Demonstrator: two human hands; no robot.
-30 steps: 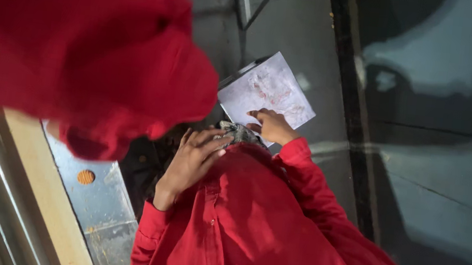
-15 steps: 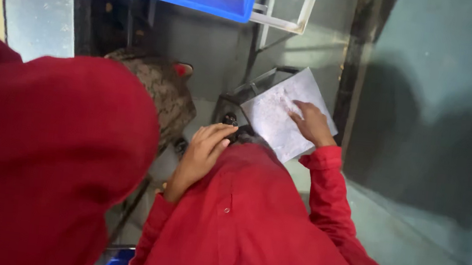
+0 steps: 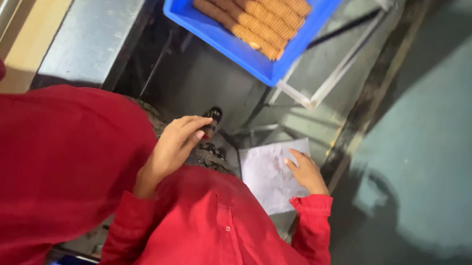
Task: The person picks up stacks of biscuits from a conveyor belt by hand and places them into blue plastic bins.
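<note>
My left hand (image 3: 173,146) reaches out of a red sleeve, fingers loosely bent. Its fingertips touch a small dark knob-like object (image 3: 213,115) above a dark patterned cloth (image 3: 205,157). My right hand (image 3: 305,172) lies flat, fingers spread, on a white crumpled sheet (image 3: 266,176) that rests on a metal surface. My red shirt (image 3: 219,236) fills the bottom of the view and hides what lies under it.
A blue crate (image 3: 231,41) holding rows of round brown biscuits (image 3: 249,8) sits on a metal frame (image 3: 337,61) at the top. A big red-clothed shape (image 3: 33,169) blocks the left side. A steel ledge (image 3: 95,24) runs at upper left, and dark green floor (image 3: 445,143) lies to the right.
The view has swung, so the blue crate and its biscuits now show fully. My right hand stays on the white sheet and my left hand stays by the dark cloth.
</note>
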